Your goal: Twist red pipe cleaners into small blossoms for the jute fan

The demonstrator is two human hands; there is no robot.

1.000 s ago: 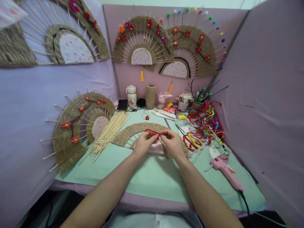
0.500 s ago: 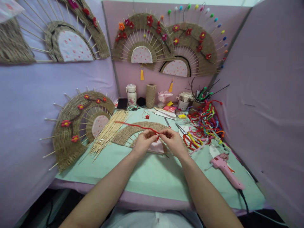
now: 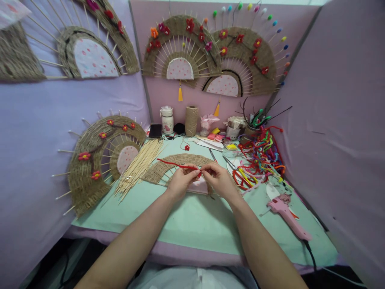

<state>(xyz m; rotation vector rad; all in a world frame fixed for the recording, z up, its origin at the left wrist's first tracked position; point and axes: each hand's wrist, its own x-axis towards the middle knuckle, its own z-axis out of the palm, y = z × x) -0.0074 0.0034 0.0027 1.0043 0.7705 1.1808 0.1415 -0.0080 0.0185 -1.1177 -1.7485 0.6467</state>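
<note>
Between my two hands is a fuzzy red pipe cleaner [image 3: 170, 162]; its free end sticks out to the left, and its other end is bunched at my fingertips. My left hand [image 3: 182, 181] pinches it between thumb and forefinger. Meeting it from the right, my right hand [image 3: 219, 178] pinches the bunched end, whose shape the fingers partly hide. Beneath both hands lies a half-round fan [image 3: 161, 167] of woven twine on sticks, with a pale pink centre. A small red flower [image 3: 187, 148] on a thin wire rests beyond it.
Bamboo sticks [image 3: 140, 168] lie left, beside a standing flowered fan [image 3: 87, 180]. On the right are scissors [image 3: 230, 162], a heap of coloured pipe cleaners [image 3: 264, 154] and a corded pink glue gun [image 3: 287, 216]. A twine spool [image 3: 191, 121] and white bottle [image 3: 167, 120] stand behind.
The pipe cleaner's free end on the left has become shorter and hangs a little lower. Both hands stay nearly in place, with the fingers shifted slightly.
</note>
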